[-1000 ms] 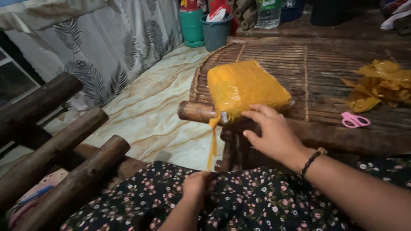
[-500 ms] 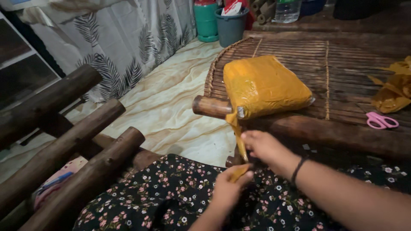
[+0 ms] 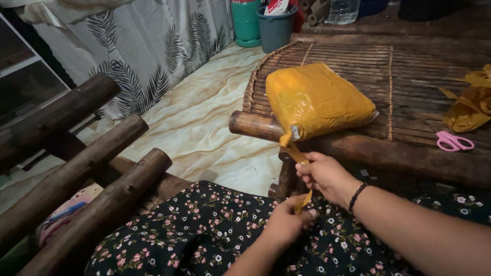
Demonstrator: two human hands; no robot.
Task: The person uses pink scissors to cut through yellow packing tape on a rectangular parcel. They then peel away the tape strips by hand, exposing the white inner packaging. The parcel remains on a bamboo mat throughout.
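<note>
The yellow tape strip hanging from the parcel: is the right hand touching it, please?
Touching. The head view shows the right hand pinching the yellow tape strip below the parcel.

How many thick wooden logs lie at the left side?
3: upper log, middle log and lower log, side by side; their far ends run out of view.

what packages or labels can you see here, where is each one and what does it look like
Parcel: lies on the slatted wooden table, at its near left corner; flat, pillow-shaped, wrapped in orange-yellow plastic tape.
Tape strip: hangs from the parcel's near corner; right hand grips it higher up, left hand pinches its lower end.
Torn wrapping: crumpled yellow pile at the table's right edge, above pink scissors.
Bottle: clear plastic, far edge; label not readable.
</note>
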